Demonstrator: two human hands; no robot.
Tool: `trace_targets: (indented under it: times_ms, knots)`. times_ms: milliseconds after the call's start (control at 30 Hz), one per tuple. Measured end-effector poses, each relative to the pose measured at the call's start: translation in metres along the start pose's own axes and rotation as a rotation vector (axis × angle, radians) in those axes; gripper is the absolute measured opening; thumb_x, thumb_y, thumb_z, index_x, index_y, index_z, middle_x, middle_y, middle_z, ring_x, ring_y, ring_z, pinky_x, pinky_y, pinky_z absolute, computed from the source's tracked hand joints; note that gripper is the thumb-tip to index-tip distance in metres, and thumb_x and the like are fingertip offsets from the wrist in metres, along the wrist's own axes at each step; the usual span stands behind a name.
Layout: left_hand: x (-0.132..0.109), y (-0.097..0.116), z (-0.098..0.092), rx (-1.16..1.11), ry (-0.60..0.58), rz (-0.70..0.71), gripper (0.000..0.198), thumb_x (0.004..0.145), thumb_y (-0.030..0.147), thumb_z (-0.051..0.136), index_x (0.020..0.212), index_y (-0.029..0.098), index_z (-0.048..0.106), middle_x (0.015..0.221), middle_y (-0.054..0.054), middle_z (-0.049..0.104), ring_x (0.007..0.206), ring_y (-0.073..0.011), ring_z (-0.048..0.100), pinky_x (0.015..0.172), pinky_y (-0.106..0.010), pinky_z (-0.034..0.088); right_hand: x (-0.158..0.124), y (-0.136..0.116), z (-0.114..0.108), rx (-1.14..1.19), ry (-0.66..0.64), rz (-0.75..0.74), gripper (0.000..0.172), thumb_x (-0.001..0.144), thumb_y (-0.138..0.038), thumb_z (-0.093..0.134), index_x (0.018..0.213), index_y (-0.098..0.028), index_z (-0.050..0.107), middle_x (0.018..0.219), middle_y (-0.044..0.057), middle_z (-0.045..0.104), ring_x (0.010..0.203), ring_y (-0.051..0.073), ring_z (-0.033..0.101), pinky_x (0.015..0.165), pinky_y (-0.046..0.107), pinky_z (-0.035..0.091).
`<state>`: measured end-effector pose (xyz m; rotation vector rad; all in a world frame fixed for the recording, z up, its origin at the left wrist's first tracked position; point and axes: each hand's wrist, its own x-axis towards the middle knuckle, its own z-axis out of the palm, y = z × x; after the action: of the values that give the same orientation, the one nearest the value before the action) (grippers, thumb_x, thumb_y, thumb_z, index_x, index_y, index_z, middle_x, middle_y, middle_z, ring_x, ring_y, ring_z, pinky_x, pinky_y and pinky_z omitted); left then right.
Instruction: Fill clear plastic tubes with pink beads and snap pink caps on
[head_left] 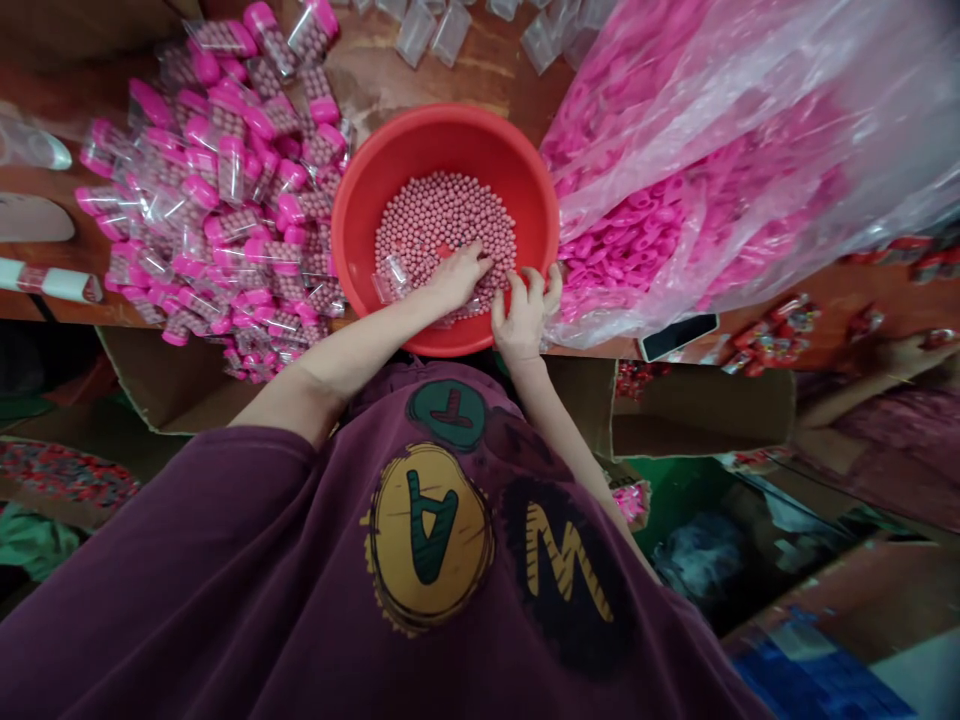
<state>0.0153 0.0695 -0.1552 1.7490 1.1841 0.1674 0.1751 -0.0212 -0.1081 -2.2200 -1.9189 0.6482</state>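
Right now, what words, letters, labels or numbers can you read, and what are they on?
"A": upside down, on the yellow patch of the purple shirt.
"M": upside down, so it looks like a W, on the black patch of the shirt.
Green patch: its letter is too unclear to read.
Dim patch beside it: too dark to read.
Elsewhere, I can read nothing.

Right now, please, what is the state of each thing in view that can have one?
Red basin: upright, partly filled.
Pink beads: loose, inside the basin.
Clear container in basin: lying on the beads.
Pink-capped bottles: piled, many bead-filled.
Far clear containers: no caps seen.
Clear bag: holding loose pink pieces.
Right-side cardboard box: open-topped.
Left hand: fingers among beads, grip unclear.
Right hand: bent fingers at basin rim, grip unclear.
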Motion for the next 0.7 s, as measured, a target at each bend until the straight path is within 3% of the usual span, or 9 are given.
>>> trace_targets:
  times_ms: [100,200,367,433,500,633,700]
  knots:
    - [-0.009,-0.005,-0.007,-0.095,-0.021,0.003,0.058,0.086,0.002,0.065,0.143,0.01,0.076,0.143,-0.019,0.074,0.136,-0.0336,0.069,0.122,-0.047,0.051,0.002,0.0,-0.006,-0.048,0.04,-0.009,0.049,0.109,-0.033,0.045,0.149,-0.02,0.068,0.154,0.016,0.064,0.164,0.039,0.036,0.134,0.066,0.032]
    - [-0.019,-0.009,-0.018,-0.328,0.02,-0.026,0.064,0.085,0.006,0.071,0.15,0.006,0.072,0.152,-0.019,0.073,0.144,-0.0316,0.067,0.131,-0.046,0.045,0.005,-0.004,-0.017,-0.079,0.051,-0.012,0.049,0.11,-0.028,0.041,0.149,-0.02,0.069,0.15,0.016,0.068,0.158,0.038,0.047,0.131,0.065,0.036]
    - [-0.043,-0.004,-0.041,-0.704,0.038,-0.089,0.059,0.092,0.011,0.065,0.151,0.009,0.069,0.153,-0.015,0.074,0.145,-0.0267,0.066,0.134,-0.045,0.043,0.019,-0.026,-0.027,-0.137,-0.16,-0.128,0.048,0.111,-0.022,0.039,0.146,-0.017,0.071,0.149,0.019,0.07,0.142,0.037,0.06,0.122,0.061,0.046]
    - [-0.054,0.003,-0.052,-0.846,0.023,-0.11,0.056,0.093,0.012,0.063,0.149,0.012,0.069,0.146,-0.013,0.077,0.136,-0.0258,0.071,0.126,-0.046,0.051,0.027,-0.035,-0.025,-0.156,-0.268,-0.142,0.046,0.109,-0.019,0.039,0.139,-0.014,0.074,0.146,0.024,0.071,0.137,0.039,0.063,0.117,0.061,0.05]
    - [-0.064,0.013,-0.063,-0.977,-0.015,-0.157,0.056,0.093,0.013,0.061,0.148,0.016,0.067,0.137,-0.012,0.079,0.122,-0.0243,0.076,0.109,-0.043,0.062,0.035,-0.043,-0.022,-0.093,-0.296,-0.124,0.044,0.107,-0.017,0.04,0.133,-0.012,0.075,0.141,0.025,0.073,0.134,0.038,0.066,0.115,0.06,0.052]
    - [-0.078,0.033,-0.08,-1.031,-0.033,-0.251,0.033,0.103,0.03,0.052,0.127,0.019,0.072,0.109,-0.01,0.079,0.095,-0.0214,0.077,0.077,-0.032,0.063,0.046,-0.053,-0.032,0.283,-0.093,-0.207,0.042,0.11,-0.021,0.041,0.14,-0.016,0.071,0.135,0.017,0.076,0.126,0.028,0.07,0.115,0.048,0.057]
    - [-0.081,0.037,-0.083,-1.016,-0.004,-0.277,0.039,0.11,0.047,0.044,0.115,0.02,0.071,0.098,-0.009,0.075,0.087,-0.0213,0.074,0.068,-0.03,0.058,0.048,-0.059,-0.045,0.407,-0.048,-0.333,0.04,0.112,-0.025,0.043,0.141,-0.022,0.07,0.134,0.012,0.076,0.125,0.025,0.07,0.115,0.047,0.058]
